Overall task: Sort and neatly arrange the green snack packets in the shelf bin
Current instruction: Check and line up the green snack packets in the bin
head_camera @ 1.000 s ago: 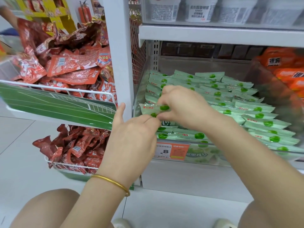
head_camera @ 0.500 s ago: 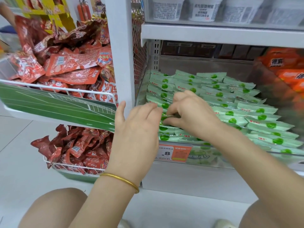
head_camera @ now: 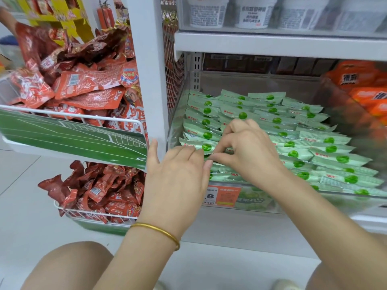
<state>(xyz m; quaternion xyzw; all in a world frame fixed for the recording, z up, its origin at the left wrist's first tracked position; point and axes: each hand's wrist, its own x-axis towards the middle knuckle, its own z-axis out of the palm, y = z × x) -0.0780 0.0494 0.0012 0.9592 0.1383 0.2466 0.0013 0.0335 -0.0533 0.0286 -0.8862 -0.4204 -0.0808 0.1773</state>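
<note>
We face a white metal shelving unit (head_camera: 272, 46) with a broad upright post (head_camera: 146, 70) and a mesh side panel (head_camera: 174, 80) — white wire baskets (head_camera: 73, 139) hang at its left. Below lies a pale tiled floor (head_camera: 23, 195) with thin grey joints. Far back on the left we see two red fire extinguishers (head_camera: 105, 15) beside a yellow rack (head_camera: 62, 21) — the light is even.

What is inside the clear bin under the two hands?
Rows of overlapping green snack packets fill the clear bin. The left hand and right hand cover some; the floor is hidden.
</note>
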